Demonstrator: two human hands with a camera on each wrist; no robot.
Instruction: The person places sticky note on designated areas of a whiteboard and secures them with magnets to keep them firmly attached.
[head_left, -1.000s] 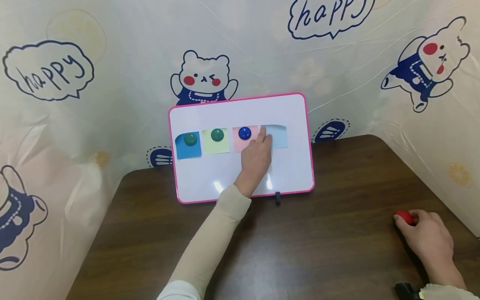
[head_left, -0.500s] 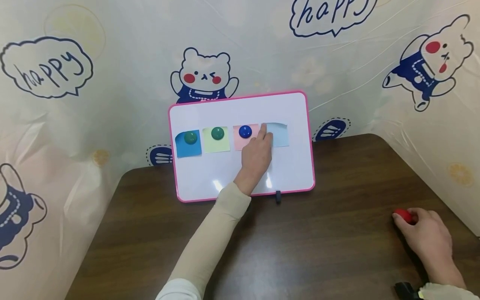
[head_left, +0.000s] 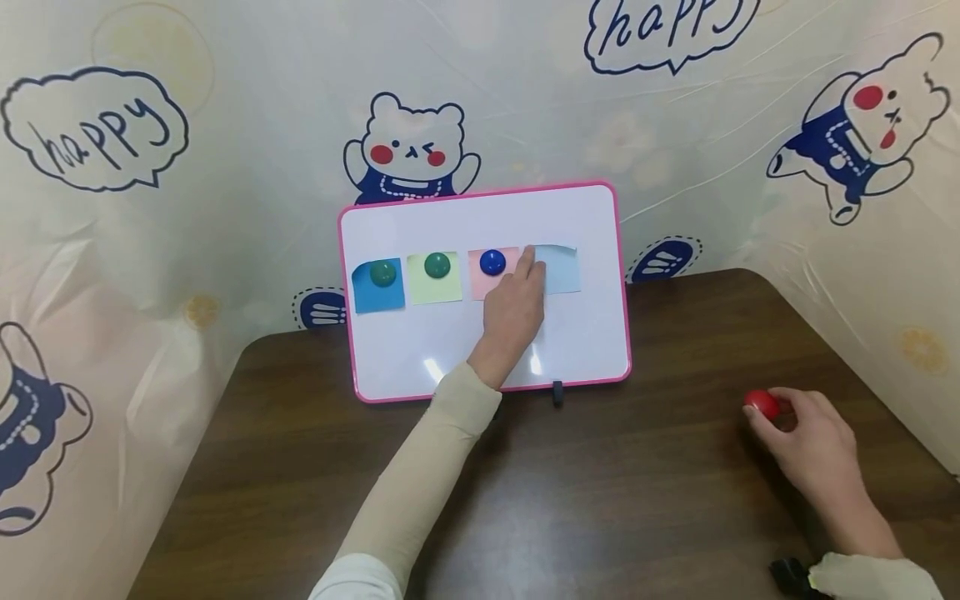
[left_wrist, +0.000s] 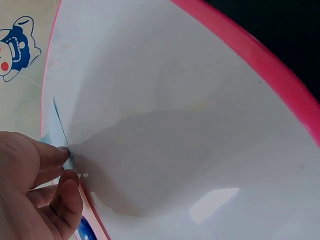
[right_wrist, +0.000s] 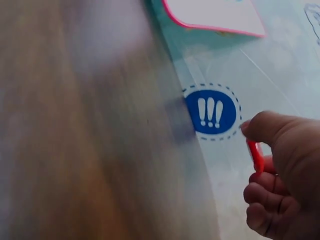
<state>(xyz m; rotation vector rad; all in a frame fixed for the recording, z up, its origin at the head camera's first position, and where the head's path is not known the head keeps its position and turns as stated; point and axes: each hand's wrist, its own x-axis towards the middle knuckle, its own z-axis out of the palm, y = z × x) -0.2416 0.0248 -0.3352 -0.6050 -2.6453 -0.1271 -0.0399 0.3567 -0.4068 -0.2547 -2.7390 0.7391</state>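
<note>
In the head view, my left hand (head_left: pixel 513 312) is at the upper left part of a light blue sticky note (head_left: pixel 561 271) on a pink-framed whiteboard (head_left: pixel 570 333). The left wrist view shows thumb and forefinger pinching the note's edge against the board. My right hand (head_left: pixel 817 446) holds a red round magnet (head_left: pixel 762 405) between thumb and fingers, off to the right over the table; its rim shows in the right wrist view. To the left of the light blue note hang a pink note (head_left: pixel 482 289) with a blue magnet (head_left: pixel 492 262), and two more notes with green magnets.
The whiteboard leans at the back of a dark wooden table (head_left: pixel 637 500), with a black foot (head_left: pixel 557 393) at its lower edge. A printed curtain (head_left: pixel 525 100) hangs behind and on both sides. A black device is strapped at my right wrist.
My right hand has moved left and toward the board with the red magnet in its fingers. My left hand stays at the light blue note. The view has shifted slightly.
</note>
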